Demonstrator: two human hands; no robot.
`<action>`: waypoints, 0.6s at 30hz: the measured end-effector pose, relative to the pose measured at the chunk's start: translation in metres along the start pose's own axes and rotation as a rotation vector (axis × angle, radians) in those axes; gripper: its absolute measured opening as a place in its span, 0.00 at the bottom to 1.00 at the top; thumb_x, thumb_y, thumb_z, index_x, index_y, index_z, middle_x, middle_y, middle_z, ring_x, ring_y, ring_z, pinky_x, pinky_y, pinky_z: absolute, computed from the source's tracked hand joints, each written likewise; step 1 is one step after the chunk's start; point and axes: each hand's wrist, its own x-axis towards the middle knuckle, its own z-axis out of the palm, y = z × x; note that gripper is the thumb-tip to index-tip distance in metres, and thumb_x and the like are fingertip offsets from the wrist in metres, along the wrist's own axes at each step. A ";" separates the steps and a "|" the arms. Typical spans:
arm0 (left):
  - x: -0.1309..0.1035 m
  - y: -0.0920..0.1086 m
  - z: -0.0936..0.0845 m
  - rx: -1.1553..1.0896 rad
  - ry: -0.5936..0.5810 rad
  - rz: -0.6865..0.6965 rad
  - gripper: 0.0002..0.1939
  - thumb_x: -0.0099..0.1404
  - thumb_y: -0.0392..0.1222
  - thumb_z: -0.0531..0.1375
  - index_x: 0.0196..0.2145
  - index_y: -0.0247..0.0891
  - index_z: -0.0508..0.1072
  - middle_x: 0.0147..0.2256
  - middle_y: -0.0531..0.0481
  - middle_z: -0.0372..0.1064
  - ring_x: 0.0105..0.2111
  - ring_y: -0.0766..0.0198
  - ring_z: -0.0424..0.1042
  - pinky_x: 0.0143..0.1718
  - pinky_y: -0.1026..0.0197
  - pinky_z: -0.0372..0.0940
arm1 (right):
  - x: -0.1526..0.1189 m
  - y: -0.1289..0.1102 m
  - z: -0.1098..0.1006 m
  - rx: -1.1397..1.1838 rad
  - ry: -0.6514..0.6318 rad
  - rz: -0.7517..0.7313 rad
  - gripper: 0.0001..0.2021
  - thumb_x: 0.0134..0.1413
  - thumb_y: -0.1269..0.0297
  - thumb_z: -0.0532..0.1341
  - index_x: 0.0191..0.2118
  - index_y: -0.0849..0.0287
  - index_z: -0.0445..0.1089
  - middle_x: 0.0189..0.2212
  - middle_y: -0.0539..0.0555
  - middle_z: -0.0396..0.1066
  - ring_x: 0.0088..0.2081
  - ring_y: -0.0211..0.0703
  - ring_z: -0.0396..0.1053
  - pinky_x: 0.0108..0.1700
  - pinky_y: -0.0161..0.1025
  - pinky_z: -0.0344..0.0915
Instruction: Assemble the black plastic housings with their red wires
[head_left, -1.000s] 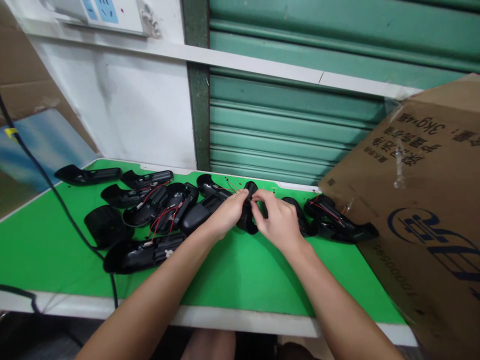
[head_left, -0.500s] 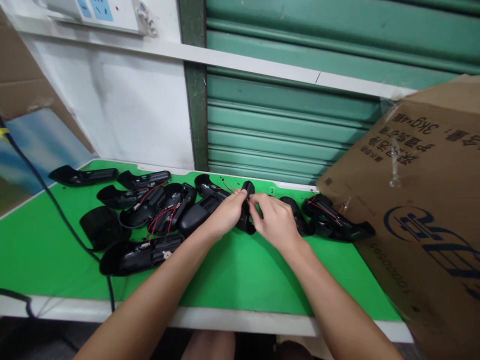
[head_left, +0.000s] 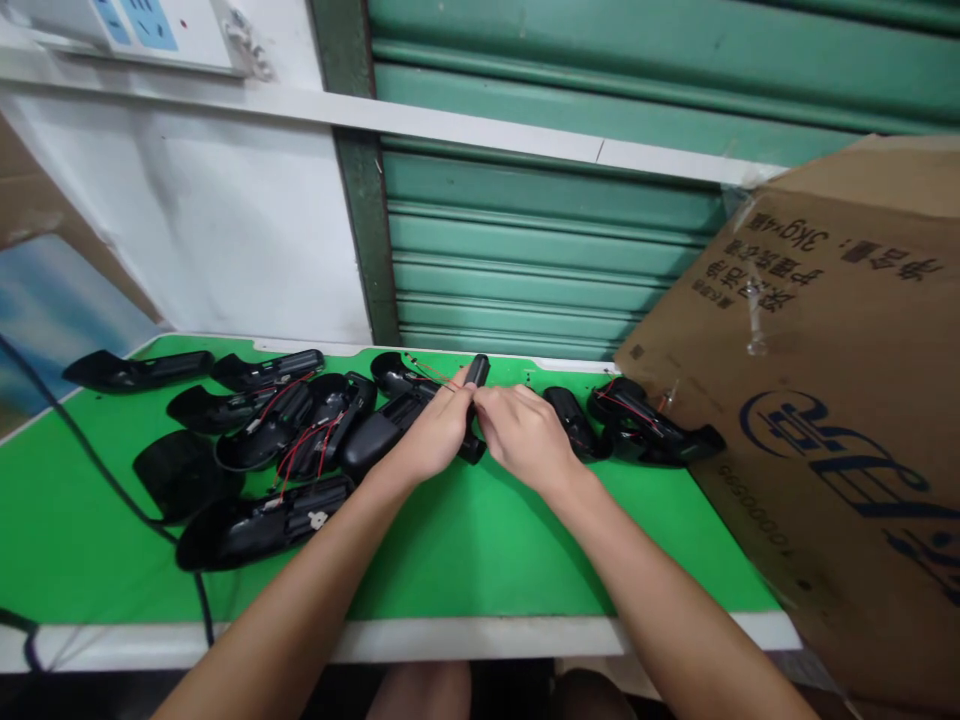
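Near the back edge of the green table top (head_left: 480, 560), my left hand (head_left: 441, 432) is closed around a black plastic housing (head_left: 478, 370). The housing's upper end sticks up above the fingers and its lower end shows between my hands. My right hand (head_left: 525, 432) has its fingers pinched together against the right side of the same housing; anything between those fingertips is hidden. A black shell with wires (head_left: 388, 372) lies just behind my left hand. Another black shell (head_left: 571, 420) rests right beside my right hand.
Several black housings (head_left: 262, 520), some with red wires, spread over the table's left half. More wired housings (head_left: 652, 425) lie at the right, against a large cardboard box (head_left: 825, 400). A black cable (head_left: 90, 450) crosses the left side. Behind stands a green shutter (head_left: 525, 240).
The view has shifted, so the scene sits slightly further left. My right hand's fingers have drawn closer together and closer to my left hand; the housing leans a little more to the right.
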 end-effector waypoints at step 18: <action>-0.005 0.012 0.004 -0.442 -0.059 -0.115 0.24 0.60 0.48 0.56 0.54 0.42 0.65 0.50 0.46 0.71 0.49 0.49 0.73 0.49 0.48 0.71 | 0.004 0.003 -0.010 0.834 0.165 0.579 0.30 0.59 0.69 0.59 0.66 0.54 0.56 0.60 0.62 0.68 0.57 0.48 0.71 0.48 0.42 0.76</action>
